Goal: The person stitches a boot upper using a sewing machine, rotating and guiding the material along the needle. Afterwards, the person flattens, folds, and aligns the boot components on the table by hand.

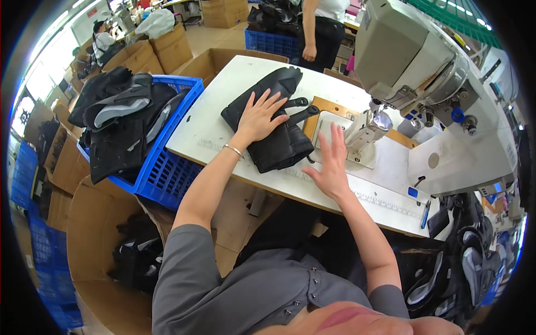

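A stack of black padded pieces, which look like gloves [282, 148], lies on the white sewing table [206, 123]. My left hand [259, 116] rests flat on top of it with fingers spread. Two black straps with loop ends [301, 113] stick out from the stack toward the sewing machine [424, 78]. My right hand [330, 162] is raised beside the machine's needle area, fingers apart and nothing in it. It is close to the right edge of the stack; whether it touches is hard to tell.
A blue plastic crate [167, 167] heaped with black and grey pieces [120, 111] stands left of the table. Below it is a cardboard box [89, 234] with more pieces. More black and grey pieces [474, 257] hang at the lower right. Another person's arm [309, 28] shows beyond the table.
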A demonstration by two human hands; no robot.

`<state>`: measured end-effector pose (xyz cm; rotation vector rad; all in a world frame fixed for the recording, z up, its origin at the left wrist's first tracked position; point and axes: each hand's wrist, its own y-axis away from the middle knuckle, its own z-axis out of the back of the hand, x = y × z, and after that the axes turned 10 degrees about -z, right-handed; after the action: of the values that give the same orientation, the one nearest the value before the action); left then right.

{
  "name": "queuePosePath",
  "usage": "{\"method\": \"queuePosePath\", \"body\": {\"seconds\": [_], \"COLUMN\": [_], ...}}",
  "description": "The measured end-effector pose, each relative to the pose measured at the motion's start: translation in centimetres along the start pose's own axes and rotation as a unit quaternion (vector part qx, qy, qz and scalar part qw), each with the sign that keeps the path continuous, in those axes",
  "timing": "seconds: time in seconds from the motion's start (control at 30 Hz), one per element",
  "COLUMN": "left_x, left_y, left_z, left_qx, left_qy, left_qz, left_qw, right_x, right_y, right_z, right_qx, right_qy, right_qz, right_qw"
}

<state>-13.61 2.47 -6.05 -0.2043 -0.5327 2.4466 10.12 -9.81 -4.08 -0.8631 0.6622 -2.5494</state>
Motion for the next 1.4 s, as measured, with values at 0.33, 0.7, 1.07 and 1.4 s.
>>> {"method": "queuePosePath", "body": {"seconds": [0.33,0.7,1.07,1.4], "left_x": [0.3,1.7,0.5,3.6], "left_y": [0.5,0.4,0.3,-4.4], "left_z": [-0.8,-1.9,-1.3,2.9], "left_qx": [-0.234,-0.189,-0.109,-0.037], "left_qy": [0.005,-0.006,-0.099,0.159], "left_qz": [0.096,0.096,0.213,0.268], "left_qw": [0.968,0.977,0.966,0.949], "right_x": [5.8,2.1,1.4,0.3], "right_y": [-10.8,-10.5,-9.7,-9.5], "right_z": [-7.7,-12.6,-13.0,-10.3], "right_qx": [-0.104,0.160,0.030,0.138], "right_qy": [0.145,0.163,0.242,0.137], "right_qz": [0.067,-0.057,-0.159,-0.218], "right_qw": [0.982,0.972,0.957,0.956]}}
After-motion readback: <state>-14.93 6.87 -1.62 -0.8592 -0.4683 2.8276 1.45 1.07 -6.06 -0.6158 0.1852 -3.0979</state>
